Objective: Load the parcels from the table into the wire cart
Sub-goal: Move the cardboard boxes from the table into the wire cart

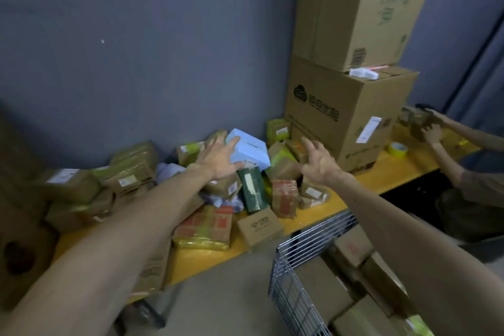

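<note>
A pile of parcels covers the yellow table (207, 259) against the grey wall. A light blue box (249, 148) sits on top of the pile. My left hand (219, 157) lies spread against its left side, fingers straight, thumb under its lower edge. My right hand (317, 162) hovers to the box's right with fingers spread, above brown parcels and not touching the box. A dark green parcel (253, 189) and a red-taped parcel (284, 198) lie just below. The wire cart (294, 294) stands at the lower right with several brown boxes inside.
Two big cardboard cartons (351, 112) are stacked at the table's back right. A roll of yellow tape (397, 148) lies beside them. Another person at the far right holds a parcel (417, 118) in both hands. More brown parcels (128, 172) fill the table's left.
</note>
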Motion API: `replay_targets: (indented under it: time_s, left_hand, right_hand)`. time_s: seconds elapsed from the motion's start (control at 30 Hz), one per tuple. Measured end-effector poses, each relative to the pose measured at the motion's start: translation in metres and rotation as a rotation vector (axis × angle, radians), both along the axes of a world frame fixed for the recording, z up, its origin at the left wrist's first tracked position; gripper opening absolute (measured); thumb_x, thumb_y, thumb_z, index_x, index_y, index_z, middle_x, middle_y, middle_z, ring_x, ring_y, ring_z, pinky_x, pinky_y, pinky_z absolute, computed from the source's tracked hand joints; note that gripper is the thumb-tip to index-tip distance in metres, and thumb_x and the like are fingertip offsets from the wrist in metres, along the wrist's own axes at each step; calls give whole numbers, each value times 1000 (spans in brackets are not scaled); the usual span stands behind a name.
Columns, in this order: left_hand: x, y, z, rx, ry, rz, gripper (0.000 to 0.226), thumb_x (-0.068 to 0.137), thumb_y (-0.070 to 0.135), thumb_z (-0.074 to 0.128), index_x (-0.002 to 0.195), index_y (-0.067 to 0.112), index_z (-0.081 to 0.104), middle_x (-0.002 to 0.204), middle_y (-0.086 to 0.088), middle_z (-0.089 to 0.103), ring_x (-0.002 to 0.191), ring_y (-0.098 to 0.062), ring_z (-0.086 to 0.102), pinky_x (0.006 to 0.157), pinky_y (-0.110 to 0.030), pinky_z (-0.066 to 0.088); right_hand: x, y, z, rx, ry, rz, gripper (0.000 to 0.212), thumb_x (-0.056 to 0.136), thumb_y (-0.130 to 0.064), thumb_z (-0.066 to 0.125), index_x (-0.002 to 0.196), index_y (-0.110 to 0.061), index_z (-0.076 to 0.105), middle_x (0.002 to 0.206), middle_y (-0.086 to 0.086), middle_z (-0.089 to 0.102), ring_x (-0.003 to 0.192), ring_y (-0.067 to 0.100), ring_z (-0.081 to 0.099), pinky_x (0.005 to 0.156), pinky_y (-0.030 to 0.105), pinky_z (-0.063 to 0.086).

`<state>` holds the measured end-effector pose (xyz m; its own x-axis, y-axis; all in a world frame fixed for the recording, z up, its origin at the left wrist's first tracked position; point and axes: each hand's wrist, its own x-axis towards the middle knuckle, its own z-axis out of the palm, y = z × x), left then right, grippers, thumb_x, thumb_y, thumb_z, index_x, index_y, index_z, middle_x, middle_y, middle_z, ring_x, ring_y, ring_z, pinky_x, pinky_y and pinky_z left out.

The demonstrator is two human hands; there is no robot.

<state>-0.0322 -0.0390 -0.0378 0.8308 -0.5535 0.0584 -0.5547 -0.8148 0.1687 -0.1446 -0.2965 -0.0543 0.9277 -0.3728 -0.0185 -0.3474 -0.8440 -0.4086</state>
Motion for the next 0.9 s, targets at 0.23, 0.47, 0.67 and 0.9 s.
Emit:
replay_targets:
  time_s: [0.23,0.47,0.67,0.9]
  left_hand:
    - [33,121,13,3,5,142,79,91,57,57,156,33,19,165,-9,6,150,-31,14,121,-47,13]
    - [64,207,21,23,1,278,79,93,59,52,157,31,15,165,-9,4,151,-32,10,121,-49,12]
    - [98,253,19,76,-18,378,78,93,61,50,156,30,18,165,-11,6,150,-32,12,122,-48,11]
    - [147,276,23,133,-24,483,78,95,62,47,157,27,16,165,-10,4,151,-32,9,123,-50,8]
  right_hand:
    - [66,105,16,-35,-14,100,89,89,-53,62,157,-27,10,160,11,15,144,37,26,115,50,29]
    - [128,180,23,-88,-34,251,91,88,-56,61,157,-23,12,158,17,21,144,36,25,114,49,31]
    - [192,220,24,-89,-38,368,91,89,-55,61,157,-22,11,156,18,22,143,37,26,115,49,28]
    - [278,250,23,-80,-12,478,91,89,-56,60,157,-26,7,162,14,13,145,36,24,115,49,27]
